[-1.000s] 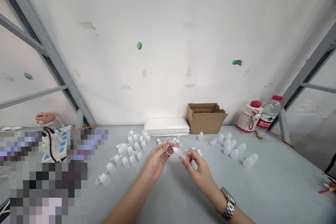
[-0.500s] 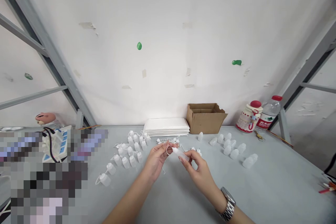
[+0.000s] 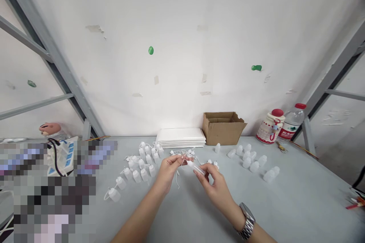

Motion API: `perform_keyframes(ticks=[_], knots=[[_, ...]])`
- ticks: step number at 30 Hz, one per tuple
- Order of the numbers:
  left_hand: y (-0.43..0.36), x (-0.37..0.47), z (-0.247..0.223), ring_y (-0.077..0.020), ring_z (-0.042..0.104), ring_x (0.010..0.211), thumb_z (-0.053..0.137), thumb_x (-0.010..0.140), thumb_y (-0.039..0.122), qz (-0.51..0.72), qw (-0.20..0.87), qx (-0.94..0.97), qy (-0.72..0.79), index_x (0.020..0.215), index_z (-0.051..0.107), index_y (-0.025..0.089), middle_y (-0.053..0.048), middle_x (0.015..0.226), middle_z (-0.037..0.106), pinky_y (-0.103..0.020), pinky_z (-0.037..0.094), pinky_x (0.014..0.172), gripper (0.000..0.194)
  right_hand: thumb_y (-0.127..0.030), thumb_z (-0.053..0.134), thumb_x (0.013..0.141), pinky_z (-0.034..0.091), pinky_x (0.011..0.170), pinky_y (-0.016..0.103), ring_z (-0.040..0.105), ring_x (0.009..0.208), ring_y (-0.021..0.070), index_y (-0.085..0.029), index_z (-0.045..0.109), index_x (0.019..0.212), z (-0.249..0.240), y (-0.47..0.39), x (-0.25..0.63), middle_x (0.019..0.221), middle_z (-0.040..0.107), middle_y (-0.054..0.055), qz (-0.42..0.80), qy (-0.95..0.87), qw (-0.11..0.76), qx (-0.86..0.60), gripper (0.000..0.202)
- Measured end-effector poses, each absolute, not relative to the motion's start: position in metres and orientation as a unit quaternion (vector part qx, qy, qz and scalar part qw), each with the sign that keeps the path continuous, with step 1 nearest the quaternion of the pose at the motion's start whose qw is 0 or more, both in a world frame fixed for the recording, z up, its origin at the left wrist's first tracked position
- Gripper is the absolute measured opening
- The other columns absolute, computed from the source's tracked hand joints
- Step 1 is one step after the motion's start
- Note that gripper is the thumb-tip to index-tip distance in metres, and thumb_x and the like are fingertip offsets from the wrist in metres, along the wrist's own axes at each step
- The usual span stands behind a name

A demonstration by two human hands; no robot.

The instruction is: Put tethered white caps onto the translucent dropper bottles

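The left hand point(image 3: 168, 171) has turned slightly, baring more white cord point(image 3: 178, 180), and pinches cord beside the small bottle point(image 3: 197, 168), whose body the right hand point(image 3: 216, 184) grips, mid-scene. Far right: one open cardboard box point(image 3: 223, 133), contents hidden, and two larger red-topped bottles point(image 3: 270, 129).

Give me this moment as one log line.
right hand: holds small translucent white plastic bottle; left hand: fingers at its nozzle end; behind: open brown cardboard box

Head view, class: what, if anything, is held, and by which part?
A translucent bottle: the right hand grips its body; the left hand is at its top end, grip unclear.
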State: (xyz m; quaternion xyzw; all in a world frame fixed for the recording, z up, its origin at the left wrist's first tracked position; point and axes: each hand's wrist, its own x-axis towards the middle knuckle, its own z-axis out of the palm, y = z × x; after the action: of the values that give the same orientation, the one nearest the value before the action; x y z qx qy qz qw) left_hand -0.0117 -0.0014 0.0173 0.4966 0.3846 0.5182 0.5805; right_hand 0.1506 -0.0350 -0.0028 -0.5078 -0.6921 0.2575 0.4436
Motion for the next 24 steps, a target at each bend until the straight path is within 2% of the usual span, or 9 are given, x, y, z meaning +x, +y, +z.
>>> perform_keyframes(ticks=[9,13,19,24], knots=[[0.0017,-0.0138,0.0125,-0.0239,0.06,0.09,0.06,0.076,0.038,0.499,0.576,0.517,0.389,0.08,0.072,0.016,-0.008,0.089,0.072,-0.033,0.04,0.084,0.026,-0.043,0.046,0.086,0.038,0.067,0.031,0.049,0.069,0.0188,-0.021,0.054,0.075,-0.005,-0.0345,0.1517,0.066,0.056,0.001,0.255,-0.7,0.43,-0.51,0.026],[-0.0006,-0.0107,0.016,-0.0242,0.06,0.094,0.06,0.076,0.039,0.513,0.612,0.481,0.363,0.077,0.072,0.015,-0.009,0.09,0.072,-0.034,0.039,0.088,0.026,-0.044,0.045,0.086,0.039,0.065,0.03,0.05,0.07,0.0189,-0.021,0.054,0.078,-0.0058,-0.034,0.1496,0.068,0.057,0.002,0.284,-0.683,0.443,-0.506,0.026],[-0.0038,-0.0071,0.0214,-0.025,0.062,0.096,0.056,0.076,0.048,0.528,0.665,0.425,0.313,0.085,0.071,0.014,-0.012,0.098,0.07,-0.036,0.038,0.093,0.038,-0.045,0.041,0.088,0.039,0.064,0.03,0.051,0.069,0.0186,-0.021,0.055,0.081,-0.0029,-0.0325,0.1481,0.068,0.059,0.001,0.34,-0.664,0.451,-0.49,0.029],[-0.0031,-0.0086,0.0192,-0.026,0.06,0.1,0.062,0.074,0.04,0.544,0.637,0.438,0.327,0.079,0.072,0.015,-0.011,0.093,0.072,-0.036,0.038,0.094,0.027,-0.045,0.041,0.088,0.039,0.066,0.03,0.051,0.07,0.0189,-0.021,0.056,0.082,-0.0035,-0.0318,0.1488,0.07,0.059,0.002,0.333,-0.671,0.445,-0.491,0.029]])
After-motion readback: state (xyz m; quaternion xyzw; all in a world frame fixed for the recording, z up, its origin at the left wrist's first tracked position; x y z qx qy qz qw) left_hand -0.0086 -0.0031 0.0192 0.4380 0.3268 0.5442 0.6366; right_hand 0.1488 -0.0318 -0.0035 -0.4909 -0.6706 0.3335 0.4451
